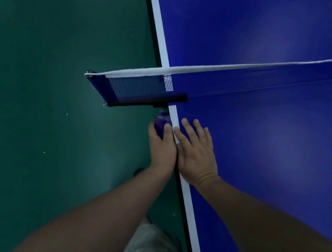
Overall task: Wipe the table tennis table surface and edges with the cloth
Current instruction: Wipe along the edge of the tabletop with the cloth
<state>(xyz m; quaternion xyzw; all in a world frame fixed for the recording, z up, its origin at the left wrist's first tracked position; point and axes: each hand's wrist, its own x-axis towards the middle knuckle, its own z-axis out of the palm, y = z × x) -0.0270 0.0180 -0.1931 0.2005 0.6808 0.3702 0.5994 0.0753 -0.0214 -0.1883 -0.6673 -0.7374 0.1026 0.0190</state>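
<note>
While left hand (161, 145) grips a bunched purple cloth (161, 124) against the blue table-tennis surface's (266, 134) white-striped side edge, right hand (195, 153) lies flat at its 3 o'clock, fingers (188, 129) released. Black net clamp (147, 101) sits just beyond at 12 o'clock, over green floor (45, 119).

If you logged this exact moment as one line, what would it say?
left hand: grips purple cloth against table edge | right hand: flat on blue table tennis table | net clamp: just ahead
</note>
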